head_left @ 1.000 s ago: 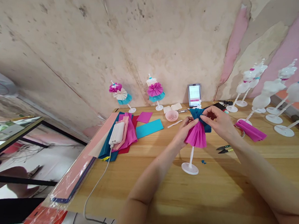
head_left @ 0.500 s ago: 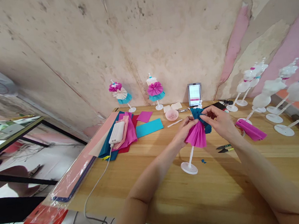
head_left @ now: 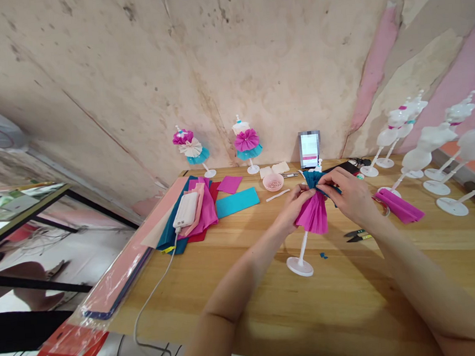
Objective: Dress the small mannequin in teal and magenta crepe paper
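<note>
A small white mannequin stands on a round base (head_left: 299, 267), wearing a pleated magenta paper skirt (head_left: 312, 218) with dark teal crepe paper (head_left: 313, 178) gathered above it. My left hand (head_left: 300, 201) pinches the gathered paper at the waist from the left. On the right side, my right hand (head_left: 344, 191) has its fingers closed on the teal paper, and partly hides its loose end. Small teal scraps (head_left: 323, 256) lie beside the base. Black-handled snips (head_left: 358, 236) rest to the right, below my right hand.
Two dressed mannequins (head_left: 247, 141) stand by the wall, left of a propped phone (head_left: 310, 149). A pink bowl (head_left: 273, 182) holds beads. Bare mannequins (head_left: 429, 139) and a magenta roll (head_left: 400, 206) are right; a power bank (head_left: 186, 209) lies on coloured paper at left.
My right hand has turned slightly, and the loose teal paper that hung below its fingers is now mostly tucked behind them. My left hand keeps its place at the waist.
</note>
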`<state>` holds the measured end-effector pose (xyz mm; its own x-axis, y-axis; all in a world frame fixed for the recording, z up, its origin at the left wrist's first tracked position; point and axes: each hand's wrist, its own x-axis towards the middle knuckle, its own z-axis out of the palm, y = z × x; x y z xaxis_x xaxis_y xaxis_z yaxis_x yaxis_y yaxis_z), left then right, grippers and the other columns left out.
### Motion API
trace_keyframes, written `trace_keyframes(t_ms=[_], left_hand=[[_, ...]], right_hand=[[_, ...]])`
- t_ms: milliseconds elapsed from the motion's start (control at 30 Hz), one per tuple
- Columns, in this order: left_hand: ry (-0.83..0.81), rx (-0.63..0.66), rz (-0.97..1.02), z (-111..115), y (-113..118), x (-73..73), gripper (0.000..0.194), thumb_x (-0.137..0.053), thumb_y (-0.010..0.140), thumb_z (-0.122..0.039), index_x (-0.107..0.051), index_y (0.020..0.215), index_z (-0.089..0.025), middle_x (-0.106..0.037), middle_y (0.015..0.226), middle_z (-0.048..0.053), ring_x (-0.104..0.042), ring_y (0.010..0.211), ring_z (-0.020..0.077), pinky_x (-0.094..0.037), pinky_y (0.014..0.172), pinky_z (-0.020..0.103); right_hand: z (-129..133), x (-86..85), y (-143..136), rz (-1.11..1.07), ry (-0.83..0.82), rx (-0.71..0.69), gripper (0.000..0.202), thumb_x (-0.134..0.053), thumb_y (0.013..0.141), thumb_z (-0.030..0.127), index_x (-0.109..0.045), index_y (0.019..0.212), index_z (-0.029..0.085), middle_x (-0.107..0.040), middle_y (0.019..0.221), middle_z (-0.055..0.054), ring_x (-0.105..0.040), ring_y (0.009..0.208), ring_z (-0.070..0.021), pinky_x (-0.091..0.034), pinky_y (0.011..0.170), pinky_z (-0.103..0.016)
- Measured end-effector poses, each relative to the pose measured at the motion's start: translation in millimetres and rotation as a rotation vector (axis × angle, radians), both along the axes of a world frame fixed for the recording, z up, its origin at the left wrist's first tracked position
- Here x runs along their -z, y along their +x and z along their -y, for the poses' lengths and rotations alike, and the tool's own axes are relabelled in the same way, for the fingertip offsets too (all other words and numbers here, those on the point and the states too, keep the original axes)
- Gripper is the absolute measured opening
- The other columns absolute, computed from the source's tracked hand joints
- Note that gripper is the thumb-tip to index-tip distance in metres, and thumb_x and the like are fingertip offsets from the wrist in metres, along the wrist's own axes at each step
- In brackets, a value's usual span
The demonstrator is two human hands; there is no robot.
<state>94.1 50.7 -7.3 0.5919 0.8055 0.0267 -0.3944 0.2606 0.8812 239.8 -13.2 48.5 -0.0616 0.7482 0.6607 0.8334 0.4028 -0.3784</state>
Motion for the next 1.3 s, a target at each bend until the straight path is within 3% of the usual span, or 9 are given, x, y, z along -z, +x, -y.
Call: trace_keyframes(t_ms=[233,367,567,933,1300], left_hand=[[0.028,-0.021,-0.033,2.9,-0.2,-2.1,0.031,-0.072,0.075,-0.041,-0.056,0.087,-0.017,-0.060,0.085,0.000,-0.058,0.079,0.0131,-0.044,0.077,0.029],[0.038,-0.029,-0.050,3.7,-0.8,-2.5,0.030,-0.071,0.076,-0.041,-0.056,0.087,-0.017,-0.058,0.082,-0.001,-0.054,0.075,0.0115,-0.042,0.073,0.027],[0.053,-0.023,-0.076,3.3,-0.9,-1.5,0.030,-0.070,0.076,-0.041,-0.055,0.088,-0.018,-0.057,0.082,-0.001,-0.054,0.076,0.0117,-0.043,0.075,0.027],[0.067,0.011,-0.038,1.1,-1.0,0.0,0.026,-0.068,0.078,-0.037,-0.056,0.089,-0.017,-0.057,0.086,-0.001,-0.054,0.078,0.0110,-0.043,0.077,0.027],[0.062,0.028,-0.059,3.0,-1.1,-1.0,0.028,-0.070,0.077,-0.039,-0.057,0.089,-0.017,-0.061,0.087,0.000,-0.059,0.082,0.0141,-0.045,0.080,0.030]], right_hand=[[-3.6,3.5,5.4,-0.029,-0.023,0.018,0.006,-0.057,0.091,0.025,-0.061,0.094,0.022,-0.061,0.086,-0.004,-0.059,0.080,-0.0191,-0.046,0.070,-0.032],[-5.5,5.1,8.3,-0.082,-0.077,0.006,0.015,-0.062,0.088,0.025,-0.062,0.102,0.023,-0.063,0.088,-0.002,-0.059,0.079,-0.0176,-0.047,0.068,-0.031],[-3.5,2.0,6.0,-0.068,-0.072,-0.004,0.004,-0.058,0.090,0.025,-0.060,0.091,0.022,-0.060,0.083,-0.002,-0.056,0.076,-0.0175,-0.044,0.067,-0.031],[-0.5,-2.6,2.4,0.020,-0.042,-0.077,0.011,-0.050,0.095,0.023,-0.059,0.090,0.022,-0.060,0.088,-0.004,-0.057,0.083,-0.0195,-0.044,0.073,-0.033],[-0.9,-3.2,4.9,0.022,-0.034,-0.062,0.013,-0.048,0.095,0.024,-0.061,0.091,0.023,-0.060,0.089,-0.005,-0.058,0.083,-0.0211,-0.046,0.072,-0.035]])
